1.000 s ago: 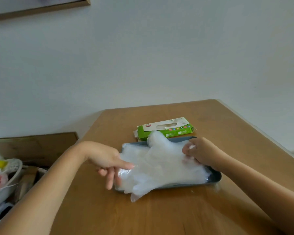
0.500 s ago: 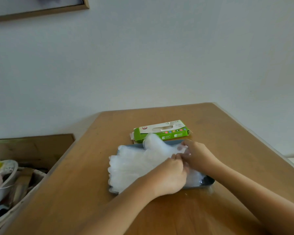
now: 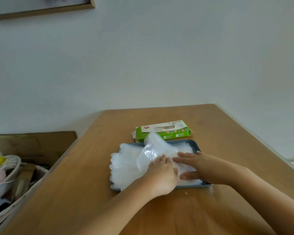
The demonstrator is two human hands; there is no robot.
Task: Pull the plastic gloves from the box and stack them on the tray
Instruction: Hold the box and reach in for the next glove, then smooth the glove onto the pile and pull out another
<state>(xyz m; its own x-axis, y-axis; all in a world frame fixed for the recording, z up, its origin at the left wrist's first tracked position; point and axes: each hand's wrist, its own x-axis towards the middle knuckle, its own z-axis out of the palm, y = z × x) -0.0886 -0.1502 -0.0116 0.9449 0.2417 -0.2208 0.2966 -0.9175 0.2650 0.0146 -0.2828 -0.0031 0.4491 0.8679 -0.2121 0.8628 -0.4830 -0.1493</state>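
A stack of clear plastic gloves point(image 3: 131, 165) lies on the dark grey tray point(image 3: 194, 144) in the middle of the wooden table, with the glove fingers hanging over the tray's left edge. My left hand point(image 3: 161, 175) rests palm down on the middle of the stack. My right hand point(image 3: 199, 165) lies flat on the stack's right part, its fingers straight and pointing left, almost touching the left hand. The green and white glove box point(image 3: 163, 131) lies just behind the tray, its slot facing up.
The table point(image 3: 85, 192) ends at the wall behind the box and drops off at the left and right. Left of the table stand a cardboard box point(image 3: 32, 146) and a basket of clutter point(image 3: 5, 177).
My left hand came from the tray's left edge to the middle of the stack. Both hands then went from pinching the top glove's right end to lying flat on the gloves.
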